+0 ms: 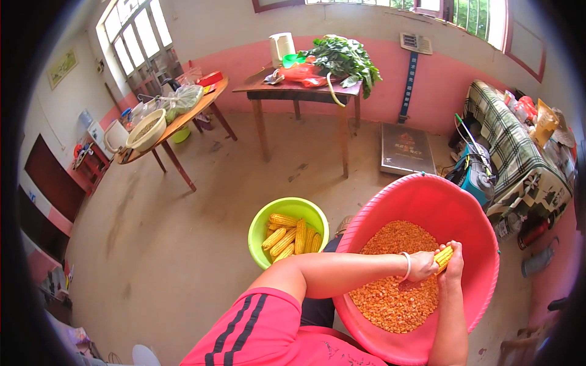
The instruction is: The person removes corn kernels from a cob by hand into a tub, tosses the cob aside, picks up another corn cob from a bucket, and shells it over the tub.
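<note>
Over a large red plastic tub [476, 238], both hands are closed around one yellow corn cob [443, 259]. My left hand [422, 266], with a pale bangle [406, 265] at the wrist, grips its lower left side. My right hand [454, 264] wraps the cob from the right. Loose orange corn kernels [393, 306] cover the bottom of the tub beneath my hands. Left of the tub, a lime-green basin [322, 215] holds several whole corn cobs [286, 238], partly hidden by my left arm.
A wooden table [302, 94] with leafy greens [345, 59] stands at the back. Another wooden table [183, 123] at left bears a bowl [151, 132] and bags. To the right are a teal backpack sprayer [474, 176] and a cloth-covered piece of furniture [508, 137]. A flat box [406, 148] lies by the wall.
</note>
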`<state>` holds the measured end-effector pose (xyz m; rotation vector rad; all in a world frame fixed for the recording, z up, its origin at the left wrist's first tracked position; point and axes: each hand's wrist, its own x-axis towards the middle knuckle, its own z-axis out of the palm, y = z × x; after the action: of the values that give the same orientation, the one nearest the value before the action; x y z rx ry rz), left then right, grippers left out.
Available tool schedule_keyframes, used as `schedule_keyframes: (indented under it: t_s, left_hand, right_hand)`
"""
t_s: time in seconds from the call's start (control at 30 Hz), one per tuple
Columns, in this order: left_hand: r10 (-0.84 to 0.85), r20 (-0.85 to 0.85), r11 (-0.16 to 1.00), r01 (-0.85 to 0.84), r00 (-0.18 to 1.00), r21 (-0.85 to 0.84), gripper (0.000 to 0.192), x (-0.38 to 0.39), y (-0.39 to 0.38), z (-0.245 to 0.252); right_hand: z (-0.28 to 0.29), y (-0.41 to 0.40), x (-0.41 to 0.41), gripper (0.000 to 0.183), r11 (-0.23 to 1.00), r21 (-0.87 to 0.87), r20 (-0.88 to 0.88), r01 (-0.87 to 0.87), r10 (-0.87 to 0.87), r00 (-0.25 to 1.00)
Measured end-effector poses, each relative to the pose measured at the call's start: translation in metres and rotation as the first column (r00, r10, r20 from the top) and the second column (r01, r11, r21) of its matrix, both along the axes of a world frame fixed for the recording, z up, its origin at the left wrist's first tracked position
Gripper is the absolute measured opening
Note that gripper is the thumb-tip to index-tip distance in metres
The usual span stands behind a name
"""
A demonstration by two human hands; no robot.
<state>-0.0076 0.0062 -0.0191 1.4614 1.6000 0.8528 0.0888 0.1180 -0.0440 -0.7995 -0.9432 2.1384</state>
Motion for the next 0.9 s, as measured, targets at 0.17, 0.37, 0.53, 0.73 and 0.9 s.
schedule_keyframes:
  t_s: [0.17, 0.37, 0.53, 0.73, 0.9]
  left_hand:
    - [-0.103, 0.172, 0.99, 0.085, 0.98, 0.113, 0.037, -0.008, 0.021, -0.039]
    - [0.17, 0.866, 0.952, 0.151, 0.47, -0.268, 0.027, -0.003, 0.013, 0.007]
    - [0.18, 0.943, 0.942, 0.227, 0.282, -0.247, 0.035, -0.003, 0.009, 0.001]
    - [0.137, 0.695, 0.96, 0.079, 0.706, -0.27, 0.035, 0.012, 0.004, -0.012]
    - [0.019, 0.828, 0.948, 0.252, 0.56, -0.193, 0.041, 0.002, 0.002, 0.005]
  right_hand:
    - [0.008, 0.005, 0.0, 0.017, 0.992, -0.045, 0.017, -0.117, 0.118, 0.993]
    - [0.03, 0.019, 0.011, 0.016, 0.989, -0.064, -0.094, -0.131, 0.125, 0.988]
    - [0.033, 0.011, 0.008, 0.016, 0.972, -0.116, -0.159, -0.203, 0.183, 0.97]
    - [0.04, -0.005, 0.011, 0.015, 0.968, -0.033, -0.073, -0.247, 0.244, 0.967]
    - [0.034, 0.017, 0.009, 0.015, 0.931, -0.045, -0.206, -0.362, 0.346, 0.915]
